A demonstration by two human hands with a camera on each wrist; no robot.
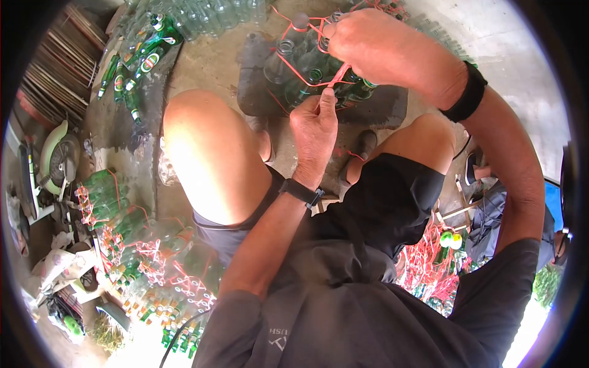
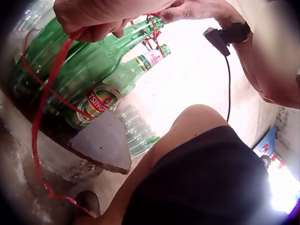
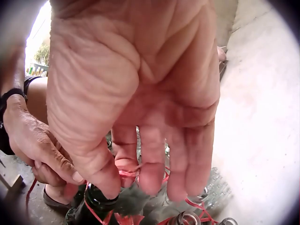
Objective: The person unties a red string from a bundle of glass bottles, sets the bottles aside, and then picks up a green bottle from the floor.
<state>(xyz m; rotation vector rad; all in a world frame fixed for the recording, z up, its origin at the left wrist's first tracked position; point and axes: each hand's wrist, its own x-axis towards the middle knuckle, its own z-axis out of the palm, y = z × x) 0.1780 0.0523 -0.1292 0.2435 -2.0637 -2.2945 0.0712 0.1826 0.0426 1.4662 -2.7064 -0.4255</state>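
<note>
Here, the left hand [image 1: 314, 132] pinches a red twine [image 1: 338, 76] between thumb and forefinger, just in front of a cluster of bottles [image 2: 86, 61] standing on a dark slab [image 1: 392, 105] between the person's knees. The right hand [image 1: 368, 49] is above the bottle necks, its thumb and forefinger closed on the same twine, the other fingers reaching down fairly straight. Red strands loop around and between the necks, and one length hangs below the left hand, past the slab's edge, to beside a shoe [image 2: 89, 201]. One green bottle in the cluster carries a Tsingtao label [image 2: 98, 101]. Well apart, loose green bottles [image 1: 147, 63] lie near clear bottles [image 1: 215, 15], and more bottles wrapped in red strands [image 1: 107, 199] sit behind the person's knee.
</note>
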